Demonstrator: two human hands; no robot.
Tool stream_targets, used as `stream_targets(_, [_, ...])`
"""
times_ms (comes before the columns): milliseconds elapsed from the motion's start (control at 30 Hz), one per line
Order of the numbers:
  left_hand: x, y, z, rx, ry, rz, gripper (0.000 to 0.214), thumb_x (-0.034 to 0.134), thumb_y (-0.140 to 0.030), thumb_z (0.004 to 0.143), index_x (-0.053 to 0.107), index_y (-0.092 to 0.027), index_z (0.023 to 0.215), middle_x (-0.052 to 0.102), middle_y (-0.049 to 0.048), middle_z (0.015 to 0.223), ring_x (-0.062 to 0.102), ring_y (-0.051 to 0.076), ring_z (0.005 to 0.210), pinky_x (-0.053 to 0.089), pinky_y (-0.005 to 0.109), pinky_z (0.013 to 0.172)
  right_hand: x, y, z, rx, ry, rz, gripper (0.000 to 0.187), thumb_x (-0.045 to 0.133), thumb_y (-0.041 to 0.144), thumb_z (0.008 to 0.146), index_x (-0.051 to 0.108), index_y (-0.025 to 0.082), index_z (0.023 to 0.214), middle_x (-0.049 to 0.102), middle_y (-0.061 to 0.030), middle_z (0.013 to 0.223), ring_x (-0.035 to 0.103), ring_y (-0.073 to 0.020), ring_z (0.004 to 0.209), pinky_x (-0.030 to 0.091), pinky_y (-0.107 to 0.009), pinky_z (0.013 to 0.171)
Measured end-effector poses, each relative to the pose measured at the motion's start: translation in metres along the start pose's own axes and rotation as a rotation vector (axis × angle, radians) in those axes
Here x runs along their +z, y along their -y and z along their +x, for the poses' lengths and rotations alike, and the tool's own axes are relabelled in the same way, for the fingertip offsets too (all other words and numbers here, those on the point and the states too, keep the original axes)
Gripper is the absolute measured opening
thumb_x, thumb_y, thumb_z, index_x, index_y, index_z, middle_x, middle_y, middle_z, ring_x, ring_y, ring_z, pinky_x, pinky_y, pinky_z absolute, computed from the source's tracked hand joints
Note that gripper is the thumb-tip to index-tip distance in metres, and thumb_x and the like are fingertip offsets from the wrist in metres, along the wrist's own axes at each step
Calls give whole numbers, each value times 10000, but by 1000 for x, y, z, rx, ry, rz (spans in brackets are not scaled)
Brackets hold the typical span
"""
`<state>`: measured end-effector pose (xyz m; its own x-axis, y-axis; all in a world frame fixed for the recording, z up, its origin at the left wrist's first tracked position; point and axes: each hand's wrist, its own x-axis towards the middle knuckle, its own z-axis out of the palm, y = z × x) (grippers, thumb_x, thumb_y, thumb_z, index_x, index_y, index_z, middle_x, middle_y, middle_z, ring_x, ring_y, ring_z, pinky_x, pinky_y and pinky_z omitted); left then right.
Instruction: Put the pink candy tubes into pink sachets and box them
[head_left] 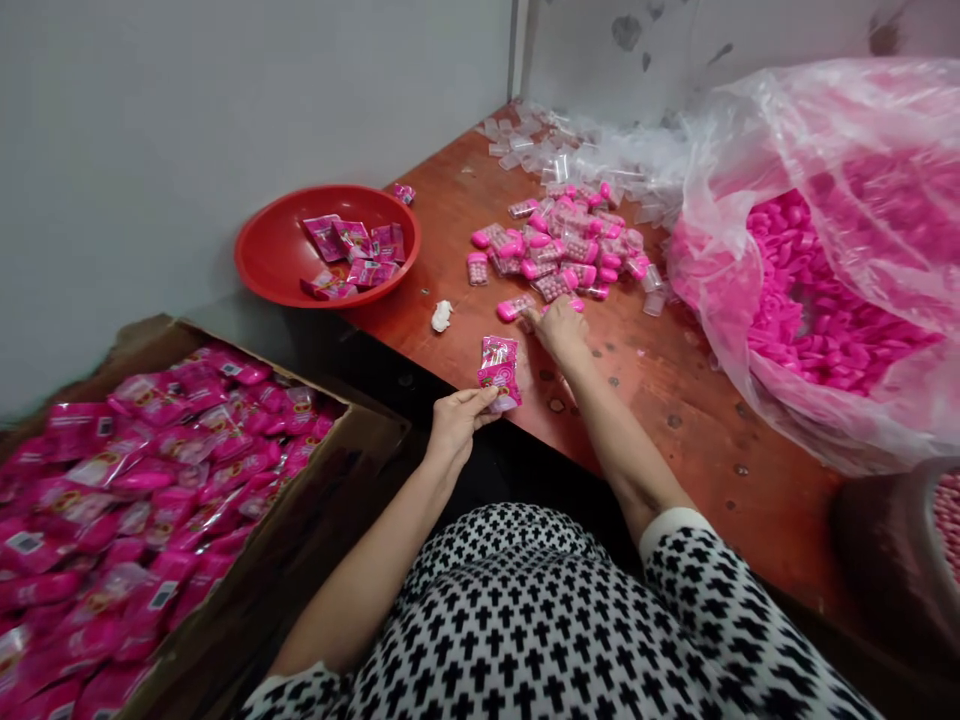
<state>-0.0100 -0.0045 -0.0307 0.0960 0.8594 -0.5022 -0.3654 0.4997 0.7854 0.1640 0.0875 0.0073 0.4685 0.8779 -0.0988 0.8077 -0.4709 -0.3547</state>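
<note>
In the head view, a pink packet is held by its lower end between the thumb and fingers of the left hand, just over the near edge of the worktop. The right hand is set at the near side of a heap of pink-capped bottles, with its fingertips at the closest ones; whether any bottle is grasped there cannot be made out.

As for what is done, the carton at the lower left is filled with bulging packets, which seem to be finished. As for what is left, the bottles on the worktop are seen loose and unwrapped, already capped and apparently filled with small beads. Flatter packets are held in the red bowl, and these are judged to be unfilled. Whether the packet in the left hand has anything inside cannot be determined.

Behind the heap, small clear containers are strewn, and to the right pink plastic pieces are contained in a large translucent bag. Near the bowl, a small white lump is seen on the worktop.
</note>
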Motion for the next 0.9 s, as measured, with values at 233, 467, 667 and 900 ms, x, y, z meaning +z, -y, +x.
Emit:
stream_targets(233, [-1,-4,0,-66,-48,-143,215,817,-197,558,630,-96,592,656,32,580,618,113,525,538,224,531,8,-8,7,-113,-17,47,362,480,282,846,453,104,1160,646,-197,1095,620,-327,1005,463,-477,847])
stream_targets(467, [17,-7,-7,-110,-72,-334,43,659,-108,747,644,-98,709,679,47,683,658,135,616,563,270,613,3,-56,-49,-194,188,823,235,539,393,811,520,190,928,641,-10,745,624,-158,612,509,-284,558])
stream_targets(667, [24,-1,-9,-120,-53,-424,72,690,-119,738,629,-95,708,673,41,667,649,120,609,549,277,693,-3,-72,-143,-147,432,1192,310,631,466,772,552,197,904,624,28,697,607,-101,497,499,-212,442])
stream_targets(900, [33,5,-17,-128,-8,-486,165,762,-176,684,613,-113,719,667,24,667,630,113,597,525,248,627,6,-62,-173,-107,375,1170,321,629,476,778,567,204,937,648,21,696,596,-91,479,504,-198,419])
